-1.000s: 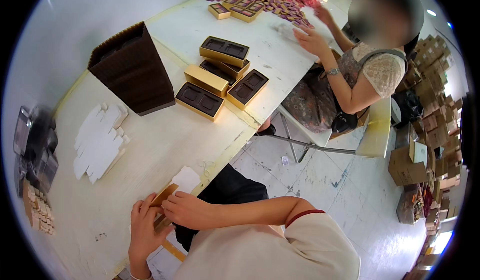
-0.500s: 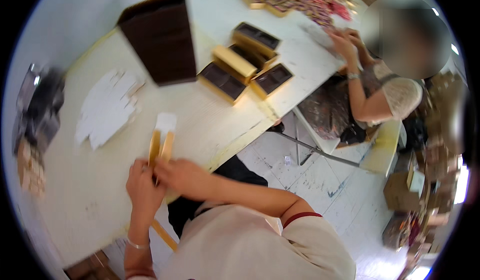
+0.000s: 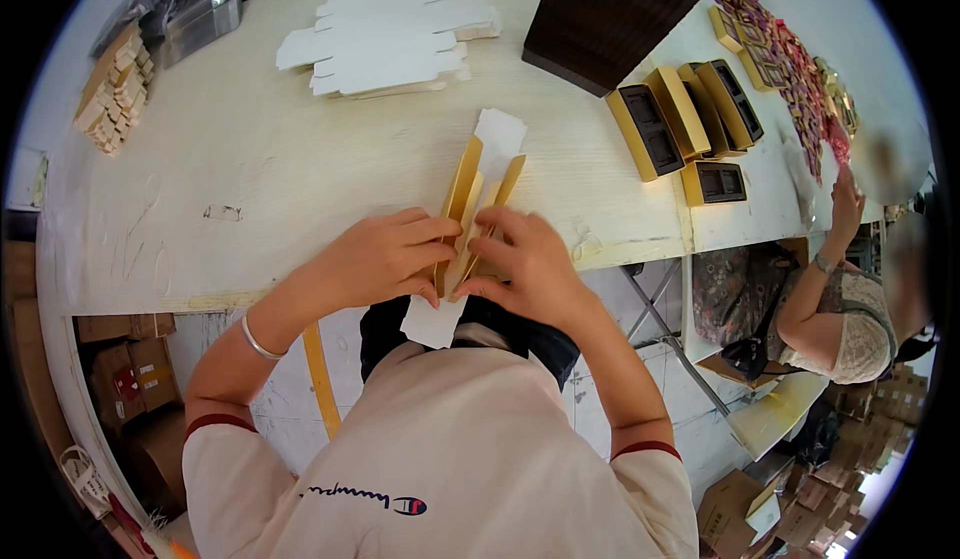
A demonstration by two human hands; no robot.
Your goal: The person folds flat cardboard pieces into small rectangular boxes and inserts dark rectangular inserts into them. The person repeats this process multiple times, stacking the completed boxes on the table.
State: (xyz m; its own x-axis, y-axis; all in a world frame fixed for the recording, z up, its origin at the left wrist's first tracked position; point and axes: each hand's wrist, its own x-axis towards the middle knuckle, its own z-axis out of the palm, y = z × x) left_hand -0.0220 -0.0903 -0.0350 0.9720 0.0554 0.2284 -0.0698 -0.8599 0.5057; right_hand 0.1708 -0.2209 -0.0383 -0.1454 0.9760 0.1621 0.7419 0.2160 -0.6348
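A partly folded gold carton [image 3: 462, 191] with a white inside lies at the table's near edge, its long side walls raised. White end flaps show at its far end and at its near end, which sticks out over the edge. My left hand [image 3: 385, 249] is closed on the left wall, fingers over its top and thumb near the close end. Opposite it, my right hand [image 3: 530, 264] pinches the right wall, with its fingertips partly inside the carton. Beyond the carton lies a stack of flat white carton blanks [image 3: 390, 34].
A tall dark brown box [image 3: 615, 19] stands at the back. Right of it are several gold boxes with dark trays [image 3: 650, 129]. Bundled small cartons [image 3: 115, 89] and plastic bags [image 3: 200, 19] lie at far left. A co-worker [image 3: 840, 309] sits at right beside wrapped pieces [image 3: 785, 69].
The view has turned rightward and comes nearer the table's front. My hands have moved apart, one on each wall, and the carton's walls are spread wider.
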